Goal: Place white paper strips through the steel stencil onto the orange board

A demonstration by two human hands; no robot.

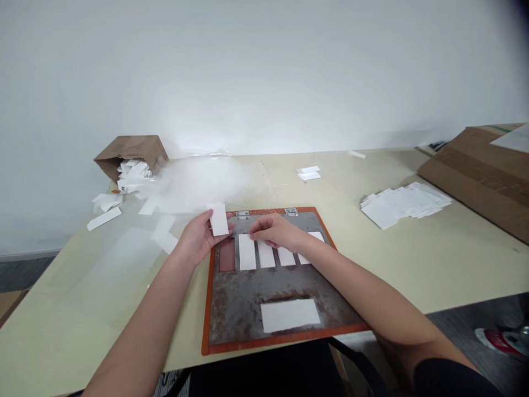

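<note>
Left hand (197, 236) holds white paper card (219, 220) at metal template's (235, 303) far-left corner. Right hand (278, 231) narrow at second-from-left slot card (247, 255), grip unclear. Held card probably light, bendable, creases easily; pinch long edges.

The plate (231, 309) looked like stained, matt metal, its hinges (242, 213) shinier. Cards (290, 315) in it looked like smooth, matt paper; the box (142, 144) to its left, dull cardboard.

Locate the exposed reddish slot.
In the head view, the reddish slot is near the left edge of the gray board, below the left hand, left of a white card.
</note>
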